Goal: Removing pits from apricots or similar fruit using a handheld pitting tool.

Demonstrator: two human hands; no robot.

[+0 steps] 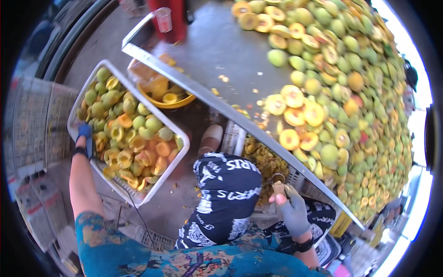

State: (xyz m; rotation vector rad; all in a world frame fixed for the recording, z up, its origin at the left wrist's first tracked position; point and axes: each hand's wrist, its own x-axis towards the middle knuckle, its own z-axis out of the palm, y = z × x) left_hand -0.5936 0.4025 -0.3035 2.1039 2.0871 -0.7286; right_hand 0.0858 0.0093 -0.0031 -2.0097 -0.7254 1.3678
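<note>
My left hand [83, 131], in a blue glove, is at the left wall of a white plastic crate [183, 150]; its fingers are too small and blurred to read. Halved green and yellow stone fruit [124, 121] fills that crate, many with hollow centres. Over my lap, my right hand [293, 210] wears a grey glove and is closed round a small ring-ended tool [278, 177] with a short tan handle and a thin metal loop. Below the tool, a crate of small brownish-yellow pieces [265, 159] sits partly under the table edge.
A metal table [217, 46] with a raised rim carries a large heap of cut fruit [341, 92] to the right. A yellow basin [173, 104] sits partly beneath it. Beyond stands someone in red [170, 32]. Stacked crates [32, 120] line the far left.
</note>
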